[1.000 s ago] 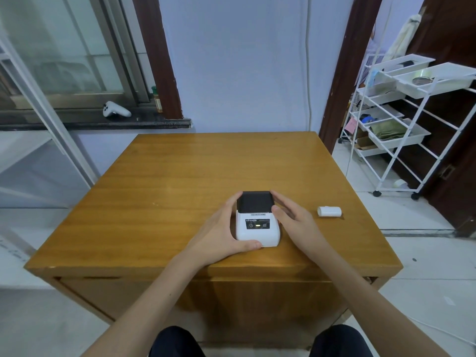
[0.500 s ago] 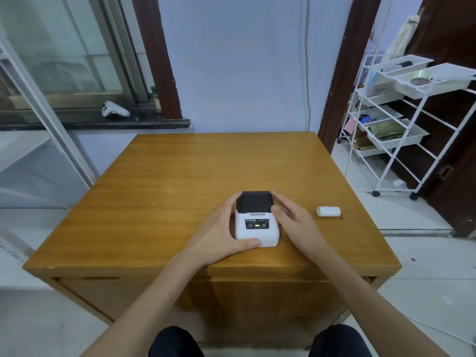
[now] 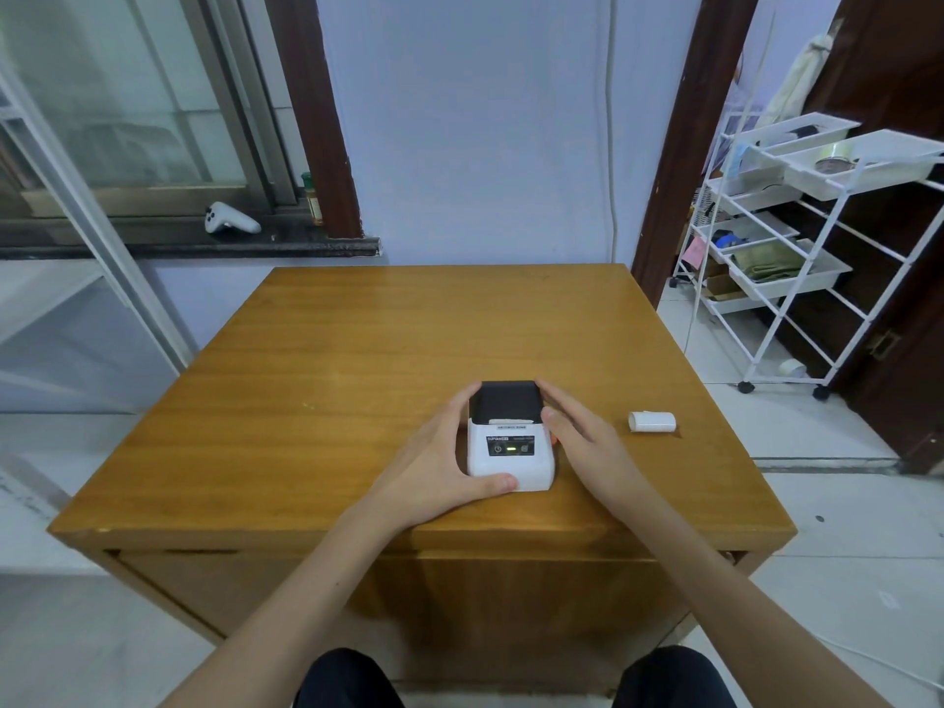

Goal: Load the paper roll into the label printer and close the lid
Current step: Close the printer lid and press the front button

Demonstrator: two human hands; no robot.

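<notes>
Label printer (image 3: 511,447) sat near front edge of wooden table (image 3: 357,350), black lid (image 3: 505,401) down, green light lit. My left hand (image 3: 439,462) cupped its left side, thumb across front corner. Right hand (image 3: 582,442) lay against right side, fingers loosely spread. Paper roll (image 3: 652,422) lay apart, off to right.

We see a white label printer (image 3: 511,452) with a black lid (image 3: 505,399), a dark control strip and a small green light. At its three o'clock lies a white paper roll (image 3: 652,422), both on a honey-brown, wood-grained table (image 3: 357,380).
</notes>
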